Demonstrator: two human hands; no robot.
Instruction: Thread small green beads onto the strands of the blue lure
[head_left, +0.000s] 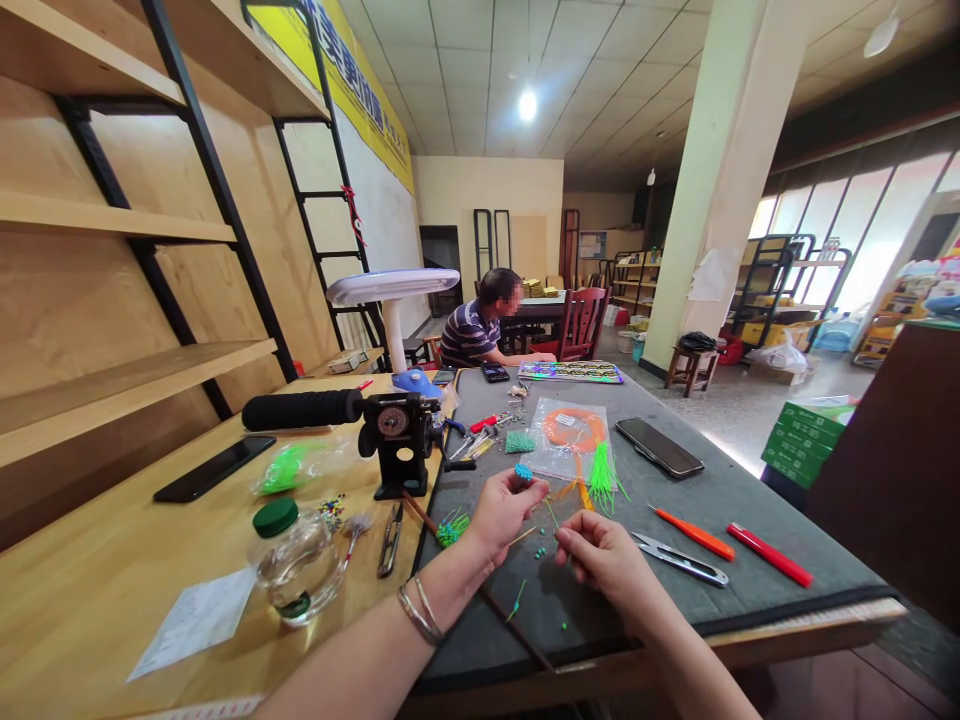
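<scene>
From here I read my left fingertips (517,490) pinched on a small teal-beaded piece (523,472), held up clear of the grey mat (720,510), probably to keep it in view. My right fingertips (570,535) close on a thin strand (551,512), hard to resolve. Loose teal beads (540,551) lie just below, within easy reach, with a plastic bag (559,440) of orange and green strands and thread snips (679,558) nearby

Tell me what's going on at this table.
At a grey-topped table, a person's left hand holds up a small teal piece, while the right hand pinches a thin strand near it. Orange and green cord lies in a clear plastic bag just beyond. A person in a striped shirt sits at the far end.
</scene>
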